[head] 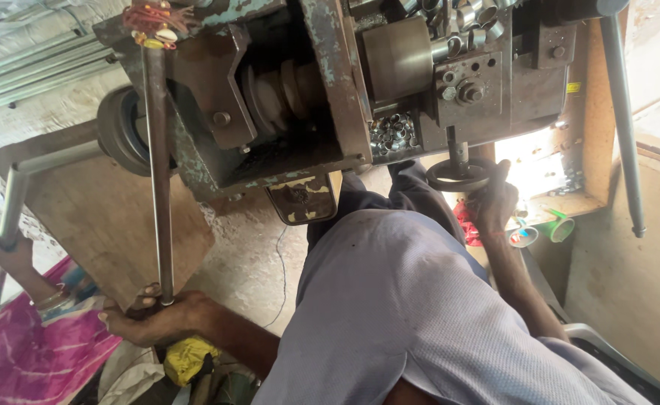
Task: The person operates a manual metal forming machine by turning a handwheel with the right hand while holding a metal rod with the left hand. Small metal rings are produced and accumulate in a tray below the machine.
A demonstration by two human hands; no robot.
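I look down over my grey shirt at an old lathe-like machine [330, 97] with chipped green paint. My left hand [153, 319] grips the near end of a long thin steel rod [159, 172] that runs up into the machine's left side. My right hand [495, 202] is closed on a small black handwheel [457, 176] under the machine's carriage. Several short cut metal rings [393, 135] lie in the machine's tray, and more sit at the top [472, 26].
At the far left another person's hand [11, 251] holds a metal pipe [7, 225]; that person wears pink cloth [30, 352]. A wooden board [112, 217] lies left. A long lever [622, 120] hangs at right. Green and white cups [547, 229] sit near a red cloth.
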